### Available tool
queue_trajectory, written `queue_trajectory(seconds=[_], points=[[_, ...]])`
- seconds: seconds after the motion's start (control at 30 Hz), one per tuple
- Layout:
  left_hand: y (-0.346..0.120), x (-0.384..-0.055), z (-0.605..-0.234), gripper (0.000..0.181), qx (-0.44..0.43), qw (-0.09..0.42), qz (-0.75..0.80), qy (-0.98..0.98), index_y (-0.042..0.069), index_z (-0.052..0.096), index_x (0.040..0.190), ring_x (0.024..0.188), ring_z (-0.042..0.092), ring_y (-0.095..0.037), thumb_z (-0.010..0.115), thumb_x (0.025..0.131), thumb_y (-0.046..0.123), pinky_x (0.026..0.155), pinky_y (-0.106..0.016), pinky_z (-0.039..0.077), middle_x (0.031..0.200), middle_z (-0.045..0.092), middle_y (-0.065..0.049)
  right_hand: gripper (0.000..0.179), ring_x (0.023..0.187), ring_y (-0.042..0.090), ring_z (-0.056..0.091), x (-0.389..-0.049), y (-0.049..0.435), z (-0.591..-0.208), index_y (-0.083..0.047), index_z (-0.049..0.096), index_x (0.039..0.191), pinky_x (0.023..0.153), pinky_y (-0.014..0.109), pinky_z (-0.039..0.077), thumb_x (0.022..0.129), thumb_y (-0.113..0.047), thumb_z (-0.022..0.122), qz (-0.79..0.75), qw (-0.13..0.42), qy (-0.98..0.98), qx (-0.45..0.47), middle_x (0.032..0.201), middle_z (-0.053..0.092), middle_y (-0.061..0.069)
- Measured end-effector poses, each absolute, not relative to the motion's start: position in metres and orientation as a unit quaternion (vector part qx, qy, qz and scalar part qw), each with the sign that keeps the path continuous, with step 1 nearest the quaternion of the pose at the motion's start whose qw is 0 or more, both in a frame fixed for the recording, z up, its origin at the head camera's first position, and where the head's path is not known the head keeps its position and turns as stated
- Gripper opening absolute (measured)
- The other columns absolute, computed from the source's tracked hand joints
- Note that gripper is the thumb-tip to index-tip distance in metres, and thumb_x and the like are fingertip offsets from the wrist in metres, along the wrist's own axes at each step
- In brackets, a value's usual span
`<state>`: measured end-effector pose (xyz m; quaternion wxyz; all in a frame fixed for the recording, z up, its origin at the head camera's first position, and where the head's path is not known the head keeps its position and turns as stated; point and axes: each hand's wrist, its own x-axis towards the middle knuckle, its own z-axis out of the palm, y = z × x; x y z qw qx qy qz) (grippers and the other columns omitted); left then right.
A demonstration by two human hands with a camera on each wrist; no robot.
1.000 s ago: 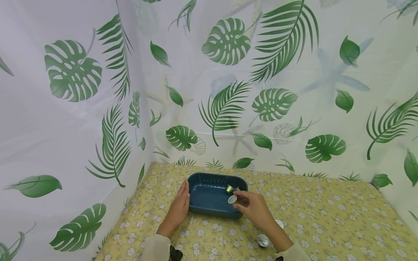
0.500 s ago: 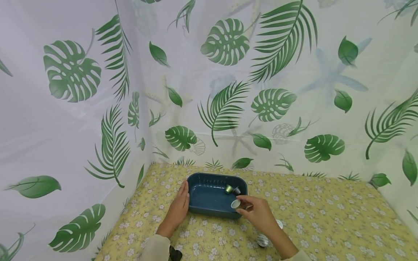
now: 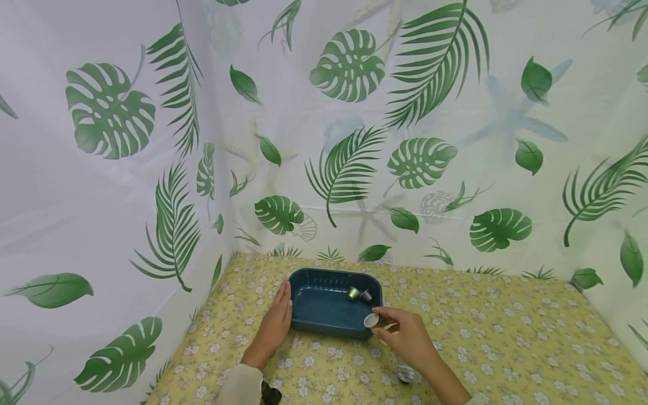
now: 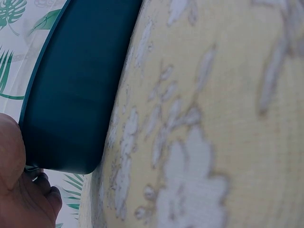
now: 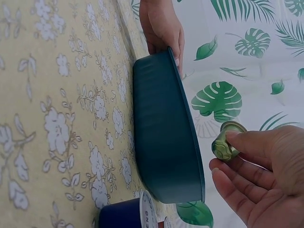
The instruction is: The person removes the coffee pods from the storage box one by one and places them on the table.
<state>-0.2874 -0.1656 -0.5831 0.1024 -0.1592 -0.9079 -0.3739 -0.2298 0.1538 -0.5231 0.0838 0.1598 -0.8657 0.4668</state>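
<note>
A dark blue-green tray (image 3: pixel 324 306) lies on the flowered cloth. In it, towards the right end, a green coffee capsule (image 3: pixel 354 293) and a dark greyish capsule (image 3: pixel 366 295) lie side by side. My right hand (image 3: pixel 407 334) pinches a green-gold coffee capsule (image 5: pixel 227 144) between thumb and fingers at the tray's near right corner. Its pale lid faces the head camera. My left hand (image 3: pixel 275 318) rests against the tray's left end, fingers laid straight along the wall. The left wrist view catches only part of this hand (image 4: pixel 28 185) at the tray's end.
On the cloth beside my right forearm stands a dark blue capsule (image 5: pixel 123 213) with a printed white lid. Another small item shows partly behind it in the right wrist view. Leaf-printed sheets (image 3: pixel 354 169) rise behind and at the left.
My right hand has drawn back towards the right and nearer, carrying the capsule from over the tray to its near right corner. The dark capsule in the tray has come into fuller view.
</note>
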Motion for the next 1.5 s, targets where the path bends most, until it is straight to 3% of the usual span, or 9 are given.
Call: queue_trajectory(seconds=[0.5,0.87,1.17,1.5], points=[[-0.164,-0.288,-0.581,0.056,-0.155,0.101,-0.374,-0.909,-0.002,0.014,0.161,0.153,0.018,-0.033,0.035,0.113,0.016,0.116,-0.054,0.031,0.169,0.004,-0.013,0.04,0.086,0.019,0.072,-0.218,0.169,-0.526,-0.005,0.073,0.121,0.069,0.026,0.059,0.083,0.0,0.082,0.479,0.092,-0.858,0.164,0.107,0.075,0.009],[-0.166,-0.285,-0.581,0.059,-0.152,0.1,-0.372,-0.91,0.002,0.013,0.162,0.154,0.017,-0.03,0.028,0.114,0.032,0.118,-0.052,0.03,0.17,0.004,-0.009,0.043,0.085,0.013,0.071,-0.212,0.179,-0.53,-0.002,0.074,0.12,0.071,0.026,0.059,0.079,0.004,0.084,0.491,0.09,-0.859,0.111,0.11,0.075,0.01],[-0.164,-0.286,-0.581,0.057,-0.157,0.103,-0.374,-0.908,0.0,0.013,0.162,0.154,0.017,-0.032,0.031,0.114,0.025,0.117,-0.054,0.03,0.17,0.004,-0.011,0.045,0.088,0.015,0.071,-0.206,0.188,-0.529,-0.007,0.074,0.124,0.072,0.025,0.058,0.08,0.003,0.083,0.494,0.081,-0.861,0.088,0.114,0.074,0.01],[-0.164,-0.284,-0.58,0.058,-0.157,0.098,-0.372,-0.91,0.001,0.013,0.162,0.154,0.015,-0.032,0.028,0.114,0.031,0.118,-0.054,0.028,0.17,0.004,-0.01,0.045,0.087,0.013,0.071,-0.199,0.195,-0.534,-0.006,0.073,0.124,0.071,0.026,0.058,0.081,-0.002,0.084,0.498,0.073,-0.861,0.076,0.111,0.074,0.008]])
